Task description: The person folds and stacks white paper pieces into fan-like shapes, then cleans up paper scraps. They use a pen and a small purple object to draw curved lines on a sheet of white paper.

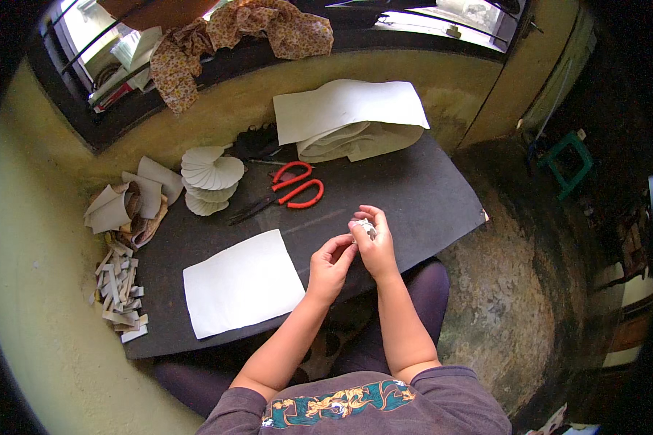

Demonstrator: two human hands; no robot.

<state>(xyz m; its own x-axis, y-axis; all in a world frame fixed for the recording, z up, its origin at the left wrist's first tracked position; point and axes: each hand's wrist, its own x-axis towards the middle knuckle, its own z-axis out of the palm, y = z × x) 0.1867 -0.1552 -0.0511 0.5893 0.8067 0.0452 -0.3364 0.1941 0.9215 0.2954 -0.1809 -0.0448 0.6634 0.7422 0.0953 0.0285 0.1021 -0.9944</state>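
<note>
My right hand (375, 246) is closed around a small crumpled white piece (368, 228), held over the near edge of the dark table; its kind I cannot make out. Close against it, my left hand (331, 269) has thumb and fingertips pinched together, and whatever lies between them is hidden. To the left of my hands a white sheet (244, 284) lies flat. Beyond it rest scissors with red handles (300, 194), their dark blades pointing to the left.
A stack of round white pieces (212, 171) is fanned out on the black tabletop (406, 185). Large bent white sheets (352, 112) lie at the back. Along the left wall are pale strips (116, 286) and curled scraps (149, 188). Patterned cloth (272, 29) hangs at the window.
</note>
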